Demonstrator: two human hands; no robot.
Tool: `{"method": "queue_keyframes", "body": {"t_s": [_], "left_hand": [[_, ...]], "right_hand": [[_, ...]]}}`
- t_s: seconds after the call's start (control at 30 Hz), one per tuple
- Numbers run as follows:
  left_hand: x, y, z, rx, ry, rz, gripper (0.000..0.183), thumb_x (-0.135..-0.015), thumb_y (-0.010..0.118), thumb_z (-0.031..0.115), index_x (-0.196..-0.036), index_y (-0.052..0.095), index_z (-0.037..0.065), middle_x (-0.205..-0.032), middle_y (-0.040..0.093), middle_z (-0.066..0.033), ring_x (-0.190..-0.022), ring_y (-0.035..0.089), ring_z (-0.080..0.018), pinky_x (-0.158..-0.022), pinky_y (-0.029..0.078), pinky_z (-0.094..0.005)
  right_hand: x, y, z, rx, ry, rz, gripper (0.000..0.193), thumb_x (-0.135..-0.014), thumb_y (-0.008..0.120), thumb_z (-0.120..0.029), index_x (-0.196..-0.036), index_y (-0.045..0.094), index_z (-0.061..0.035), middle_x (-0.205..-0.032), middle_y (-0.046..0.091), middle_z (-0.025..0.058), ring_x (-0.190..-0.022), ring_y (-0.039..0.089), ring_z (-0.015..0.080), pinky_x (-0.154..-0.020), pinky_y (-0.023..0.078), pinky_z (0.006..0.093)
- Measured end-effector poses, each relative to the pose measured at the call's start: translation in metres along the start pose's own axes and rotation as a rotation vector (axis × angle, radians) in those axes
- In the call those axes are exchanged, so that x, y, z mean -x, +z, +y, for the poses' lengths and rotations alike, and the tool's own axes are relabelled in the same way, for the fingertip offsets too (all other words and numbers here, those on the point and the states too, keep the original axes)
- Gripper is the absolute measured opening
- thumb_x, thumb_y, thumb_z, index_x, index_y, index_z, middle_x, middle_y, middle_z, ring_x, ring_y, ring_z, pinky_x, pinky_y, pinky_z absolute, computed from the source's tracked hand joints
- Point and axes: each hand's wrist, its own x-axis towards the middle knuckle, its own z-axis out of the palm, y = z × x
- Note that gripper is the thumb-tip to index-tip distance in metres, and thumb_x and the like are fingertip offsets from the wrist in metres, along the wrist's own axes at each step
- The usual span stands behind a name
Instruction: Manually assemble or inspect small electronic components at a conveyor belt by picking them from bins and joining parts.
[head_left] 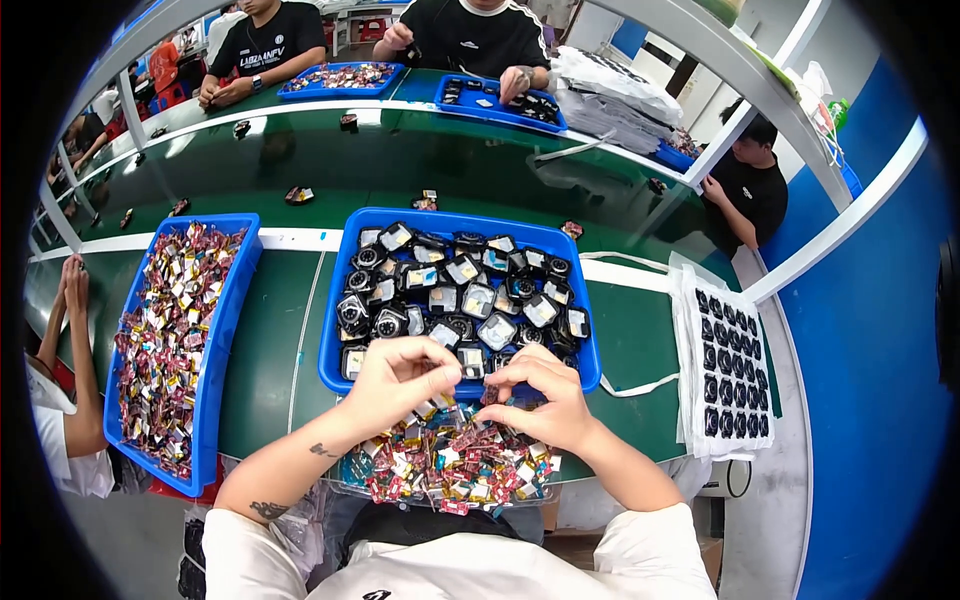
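My left hand (pixel 398 380) and my right hand (pixel 540 395) meet at the near edge of a blue bin (pixel 340 300) that holds several small black and silver square parts (pixel 478 300). Both hands pinch something small between them; it is too hidden by the fingers to tell what. Just below them sits a clear tray (pixel 352 478) piled with small red, gold and silver pieces (pixel 450 462), close to my body.
A long blue bin (pixel 218 350) of the same colourful pieces lies at the left. A white sheet with rows of black parts (pixel 728 370) lies at the right. Other people sit across the green bench (pixel 400 160) and at both sides, with blue trays (pixel 340 76).
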Motion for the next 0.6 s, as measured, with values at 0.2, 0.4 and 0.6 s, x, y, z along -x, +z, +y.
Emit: {"method": "queue_keyframes", "body": {"t_s": [0.2, 0.4, 0.6], "left_hand": [[-0.007, -0.005, 0.005, 0.114, -0.063, 0.133, 0.008, -0.085, 0.063, 0.009, -0.087, 0.061, 0.001, -0.075, 0.061, -0.0034, -0.07, 0.056, -0.0086, -0.066, 0.045, -0.0223], [-0.004, -0.009, 0.002, 0.133, -0.02, 0.114, 0.009, -0.085, 0.065, 0.01, -0.089, 0.064, 0.002, -0.077, 0.063, -0.0026, -0.07, 0.058, -0.0075, -0.064, 0.047, -0.0216], [-0.004, -0.002, 0.0, 0.082, -0.044, 0.07, 0.008, -0.083, 0.067, 0.008, -0.086, 0.065, 0.001, -0.08, 0.064, -0.0046, -0.07, 0.06, -0.0088, -0.064, 0.049, -0.0225]], "right_hand": [[-0.013, 0.006, -0.001, 0.065, -0.156, -0.086, 0.015, -0.07, 0.063, 0.005, -0.08, 0.067, -0.0049, -0.094, 0.065, 0.0086, -0.081, 0.058, 0.023, -0.073, 0.046, 0.0332], [-0.035, -0.013, 0.009, 0.179, -0.057, -0.076, 0.01, -0.078, 0.061, -0.008, -0.085, 0.067, -0.0037, -0.095, 0.065, 0.01, -0.085, 0.057, 0.0249, -0.078, 0.045, 0.0349], [-0.055, -0.005, 0.039, 0.868, 0.133, -0.122, 0.037, -0.078, 0.068, -0.035, -0.099, 0.066, -0.0049, -0.103, 0.058, 0.0081, -0.102, 0.05, 0.0271, -0.083, 0.042, 0.038]]}}
